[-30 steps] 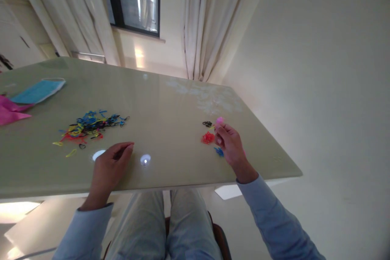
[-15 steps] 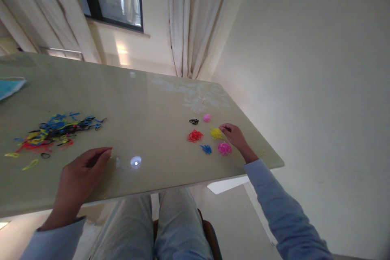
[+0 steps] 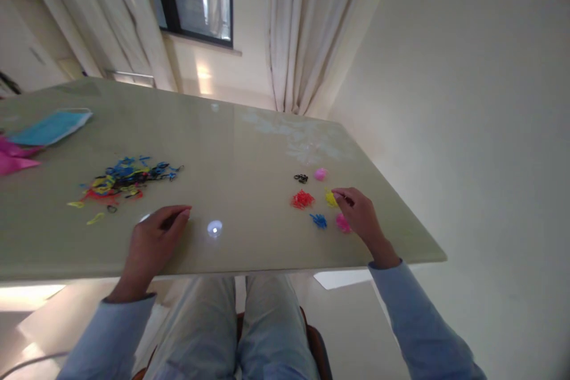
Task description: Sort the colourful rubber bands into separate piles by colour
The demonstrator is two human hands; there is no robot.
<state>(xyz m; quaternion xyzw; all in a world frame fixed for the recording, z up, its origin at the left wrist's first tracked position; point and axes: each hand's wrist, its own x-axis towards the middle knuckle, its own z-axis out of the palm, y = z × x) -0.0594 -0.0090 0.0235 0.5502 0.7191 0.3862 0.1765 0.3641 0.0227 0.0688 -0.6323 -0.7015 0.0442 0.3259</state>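
Observation:
My left hand (image 3: 158,243) rests by the table's near edge with thumb and fingers pinched. A hint of red shows at its fingertips, too small to make out. Beyond it lies a mixed heap of small rubber bands (image 3: 127,178) in blue, black, yellow and red. My right hand (image 3: 360,217) is pinched at a pile of yellow bands (image 3: 331,198); what it holds, if anything, is hidden. That hand partly covers a pile of magenta bands (image 3: 342,223). Close by are piles of red bands (image 3: 302,199), blue bands (image 3: 319,221), black bands (image 3: 301,179) and light pink bands (image 3: 320,174).
A blue face mask (image 3: 56,126) and a bright pink item (image 3: 15,157) lie at the left of the glossy table (image 3: 249,190). A wall (image 3: 481,130) stands on the right. Curtains (image 3: 294,29) and a window are beyond the far edge.
The view has swung left, bringing in the pink item and more of the mask. My right hand has come slightly nearer me, covering part of the magenta pile. My left hand stays pinched.

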